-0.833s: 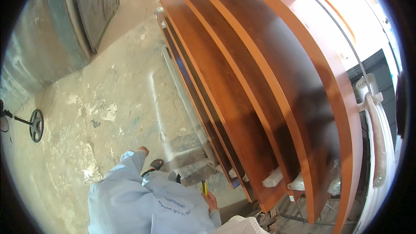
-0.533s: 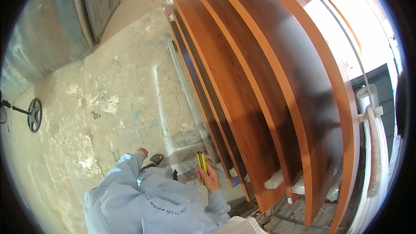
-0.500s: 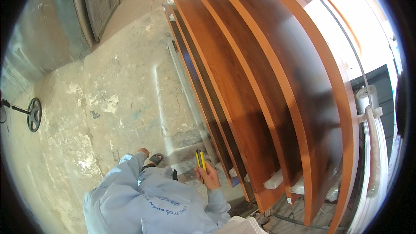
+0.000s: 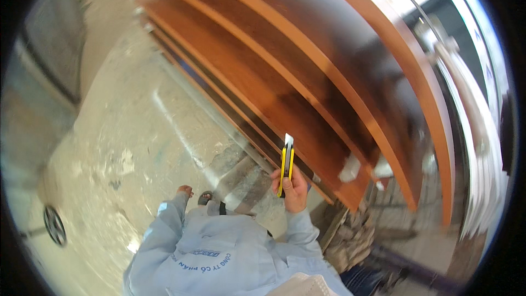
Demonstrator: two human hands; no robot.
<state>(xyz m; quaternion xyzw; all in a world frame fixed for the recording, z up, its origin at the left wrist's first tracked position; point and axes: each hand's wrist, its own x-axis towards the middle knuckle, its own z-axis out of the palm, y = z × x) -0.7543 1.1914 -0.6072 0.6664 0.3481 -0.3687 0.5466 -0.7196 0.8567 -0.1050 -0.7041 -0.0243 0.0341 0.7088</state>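
Observation:
My right hand [image 4: 295, 191] is closed around a yellow and black utility knife [image 4: 286, 167], thumb along its body. The knife points away from me, and a pale blade shows at its far end. It is held up in front of the lower ends of several reddish-brown wooden panels [image 4: 257, 96], which stand on edge in a row. I cannot see the knife touching them. My left hand [image 4: 186, 190] hangs low beside my body, apart from the panels; it is small in view and its fingers are mostly hidden.
White wrapped pads [image 4: 350, 169] sit between the panels' near ends. Crumpled brown material [image 4: 350, 238] lies on the floor at the right. White sheets [image 4: 482, 175] stand at the far right. A black handwheel [image 4: 55, 226] is at the left, below grey metal panels [image 4: 52, 49].
The view has turned, so the panels now slant further left. My right hand has moved up and forward with the knife, and the blade now shows extended.

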